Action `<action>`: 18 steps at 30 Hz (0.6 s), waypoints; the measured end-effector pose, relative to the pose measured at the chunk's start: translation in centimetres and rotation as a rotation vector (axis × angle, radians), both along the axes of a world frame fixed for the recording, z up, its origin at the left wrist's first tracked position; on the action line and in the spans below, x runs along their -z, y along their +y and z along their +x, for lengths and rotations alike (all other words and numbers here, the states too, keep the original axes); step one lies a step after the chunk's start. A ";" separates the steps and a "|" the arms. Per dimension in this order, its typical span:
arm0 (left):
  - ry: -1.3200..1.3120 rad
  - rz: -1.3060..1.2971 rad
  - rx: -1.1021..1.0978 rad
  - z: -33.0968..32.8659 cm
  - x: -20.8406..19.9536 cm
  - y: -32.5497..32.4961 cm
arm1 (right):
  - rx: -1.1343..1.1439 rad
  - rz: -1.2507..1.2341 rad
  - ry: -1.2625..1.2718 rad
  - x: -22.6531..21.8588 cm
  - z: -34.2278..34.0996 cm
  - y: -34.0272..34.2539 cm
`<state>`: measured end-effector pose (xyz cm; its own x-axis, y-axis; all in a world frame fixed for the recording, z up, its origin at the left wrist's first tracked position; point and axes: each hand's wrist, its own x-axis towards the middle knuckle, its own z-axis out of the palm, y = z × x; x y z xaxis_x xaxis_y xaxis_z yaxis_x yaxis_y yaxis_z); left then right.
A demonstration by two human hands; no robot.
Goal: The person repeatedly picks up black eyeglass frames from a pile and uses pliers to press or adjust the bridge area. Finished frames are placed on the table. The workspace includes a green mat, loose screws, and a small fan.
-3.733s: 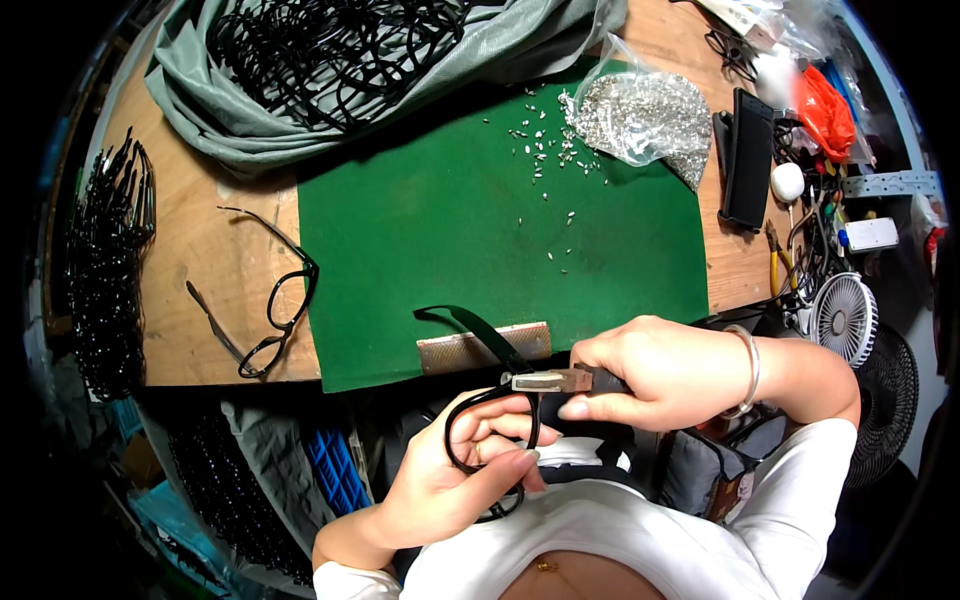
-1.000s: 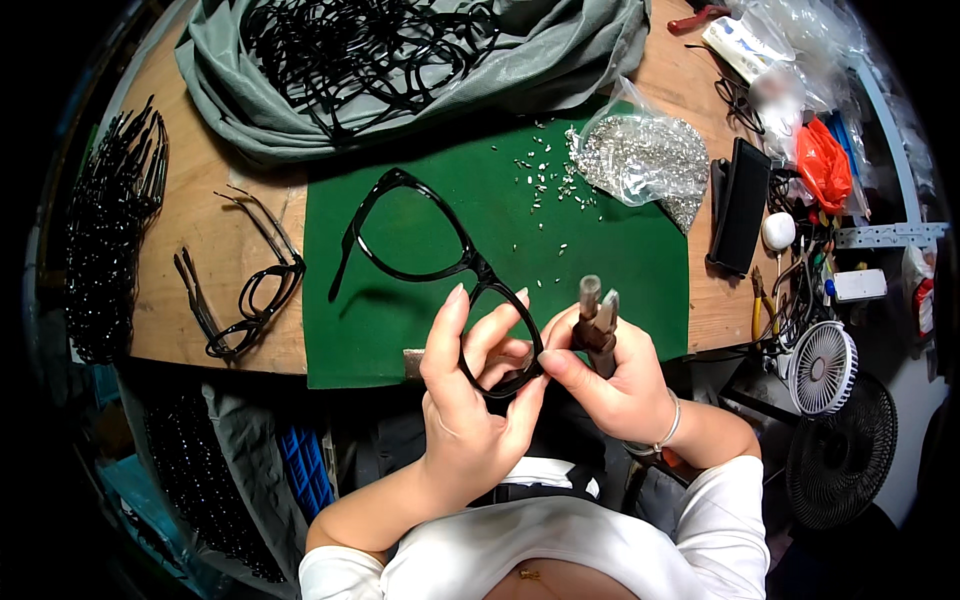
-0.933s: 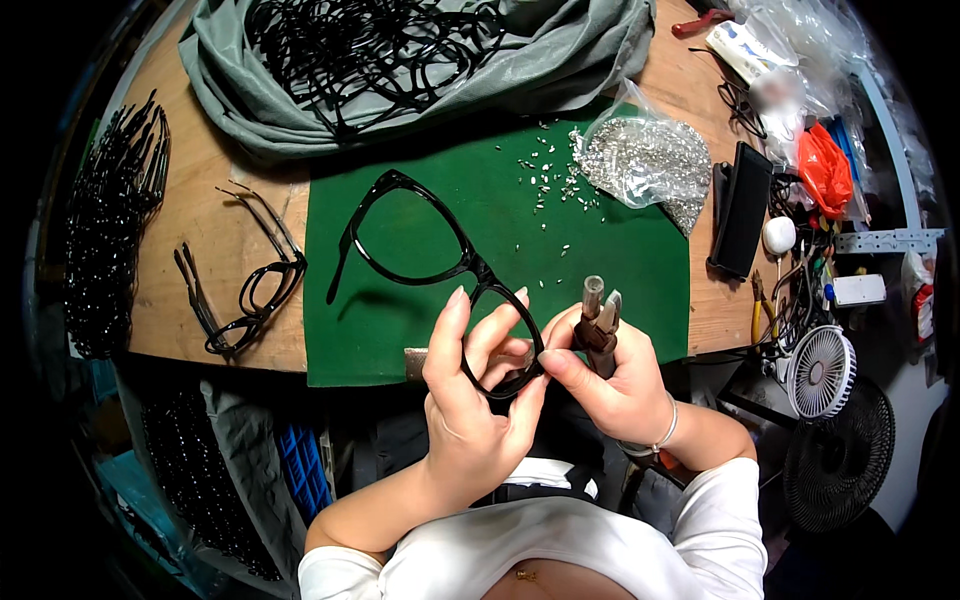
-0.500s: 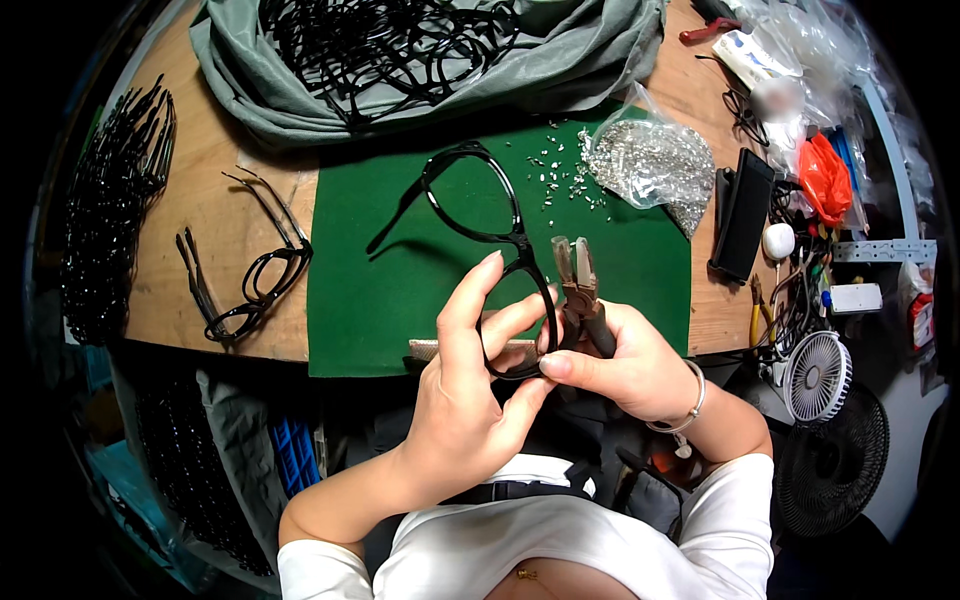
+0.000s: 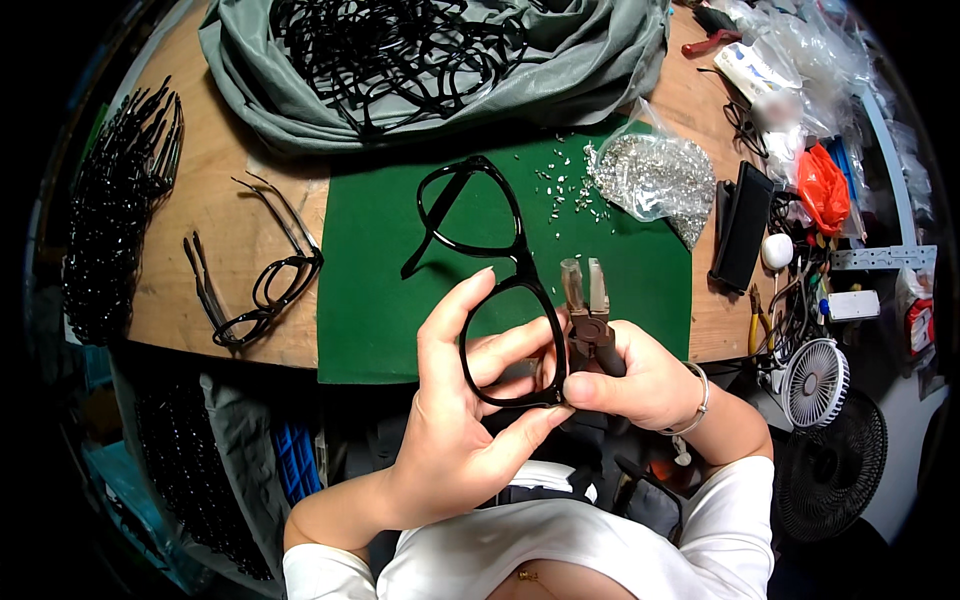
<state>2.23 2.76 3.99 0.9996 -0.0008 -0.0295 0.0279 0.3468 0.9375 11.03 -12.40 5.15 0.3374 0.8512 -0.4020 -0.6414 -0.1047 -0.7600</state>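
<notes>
A black eyeglass frame is raised over the green mat, one temple folded out behind its far rim. My left hand is closed round the near rim, index finger along its outer side and thumb at the lower end piece. My right hand grips a pair of pliers, jaws pointing away from me and spread apart. Its thumb tip also touches the near corner of the frame. The pliers' handles are mostly hidden in my palm.
A grey cloth bundle at the back holds many black frames. Small silver metal parts lie by a clear bag. Glasses and a stack of black temples sit left. At right are a black case and a fan.
The eyeglass frame has tilted and come nearer to me, its near rim now more face-on. The pliers have turned slightly and their jaws have spread wider.
</notes>
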 end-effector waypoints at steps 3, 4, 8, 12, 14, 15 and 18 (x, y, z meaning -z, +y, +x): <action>0.038 -0.017 -0.038 0.0 -0.2 -0.1 | 0.017 -0.037 0.000 -0.4 0.0 0.5; 0.033 0.008 -0.042 0.0 -0.1 0.0 | 0.027 -0.049 -0.018 -1.0 0.0 0.8; -0.009 0.136 -0.047 -0.1 0.3 0.1 | -0.001 -0.095 -0.228 -0.5 -0.2 0.4; -0.044 0.195 -0.076 -0.1 0.7 0.0 | 0.105 -0.111 -0.332 -0.2 -1.1 0.5; -0.019 0.169 -0.046 -0.2 0.8 0.0 | 0.131 -0.122 -0.346 -0.3 -1.3 0.5; -0.006 0.159 -0.028 -0.2 0.8 0.1 | 0.117 -0.113 -0.333 -0.2 -1.3 0.5; -0.004 0.151 -0.024 -0.2 0.5 0.3 | 0.087 -0.073 -0.267 -0.2 -1.1 0.5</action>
<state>1.99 3.01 3.50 0.9993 0.0276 -0.0233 0.0172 0.2026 0.9791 9.97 -11.87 5.30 0.5102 0.7864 -0.3482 -0.4285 -0.1186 -0.8957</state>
